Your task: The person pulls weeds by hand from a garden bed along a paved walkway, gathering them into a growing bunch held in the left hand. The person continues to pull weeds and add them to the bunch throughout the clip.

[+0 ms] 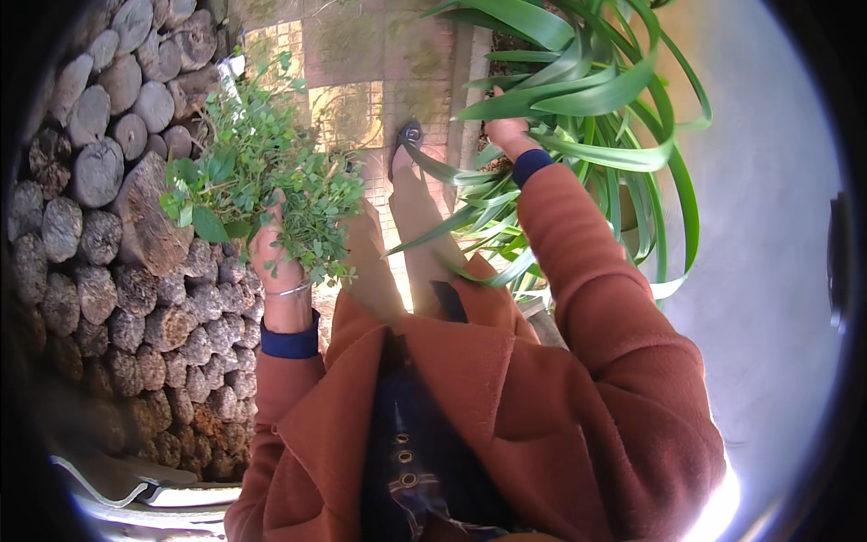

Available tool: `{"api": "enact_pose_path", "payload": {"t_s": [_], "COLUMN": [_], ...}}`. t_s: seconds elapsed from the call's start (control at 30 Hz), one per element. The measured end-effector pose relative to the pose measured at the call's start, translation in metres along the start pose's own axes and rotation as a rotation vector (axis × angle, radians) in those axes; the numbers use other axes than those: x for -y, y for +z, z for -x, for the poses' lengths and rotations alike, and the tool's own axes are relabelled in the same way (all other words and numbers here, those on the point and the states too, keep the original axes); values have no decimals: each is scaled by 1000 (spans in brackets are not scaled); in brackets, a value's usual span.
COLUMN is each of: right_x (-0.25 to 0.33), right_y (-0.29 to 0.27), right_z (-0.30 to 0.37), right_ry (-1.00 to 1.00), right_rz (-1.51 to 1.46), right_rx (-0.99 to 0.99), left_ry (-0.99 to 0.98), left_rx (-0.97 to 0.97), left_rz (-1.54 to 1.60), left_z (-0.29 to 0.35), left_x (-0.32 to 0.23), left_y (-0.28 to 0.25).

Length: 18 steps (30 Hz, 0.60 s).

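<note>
A thick bunch of small-leaved green weeds is gathered in my left hand, its fingers wrapped under the stems and mostly covered by foliage. Farther off to the right, my right hand reaches down at the base of a plant with long strap-like leaves. One broad leaf crosses in front of it, and its fingers look curled in. What they grip, if anything, is hidden by the leaves. A patch of brown soil shows just below that hand.
Stacked round pieces, like cut log ends, form a wall along my left. A tiled path runs ahead, with a narrow raised curb bordering the plant bed. A pale smooth wall rises at the right. My shoe stands on the path.
</note>
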State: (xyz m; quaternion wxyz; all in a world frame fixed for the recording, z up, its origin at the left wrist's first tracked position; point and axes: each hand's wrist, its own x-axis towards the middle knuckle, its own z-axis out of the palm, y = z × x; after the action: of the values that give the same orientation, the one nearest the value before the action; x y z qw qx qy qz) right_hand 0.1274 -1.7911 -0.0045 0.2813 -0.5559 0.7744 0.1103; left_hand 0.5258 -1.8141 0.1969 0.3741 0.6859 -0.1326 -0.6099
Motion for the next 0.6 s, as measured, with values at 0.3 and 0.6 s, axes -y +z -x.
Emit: {"api": "enact_pose_path", "payload": {"t_s": [0.3,0.6], "right_x": [21,-61], "right_y": [-40,-71], "right_z": [-69,-109], "right_ry": [-477,-266], "right_rz": [-35,808], "right_rx": [-45,882], "left_ry": [-29,-104], "left_rx": [-6,-7], "left_rz": [-73,-261], "left_z": [-9,-21], "left_x": [22,46], "left_y": [-8,-8]}}
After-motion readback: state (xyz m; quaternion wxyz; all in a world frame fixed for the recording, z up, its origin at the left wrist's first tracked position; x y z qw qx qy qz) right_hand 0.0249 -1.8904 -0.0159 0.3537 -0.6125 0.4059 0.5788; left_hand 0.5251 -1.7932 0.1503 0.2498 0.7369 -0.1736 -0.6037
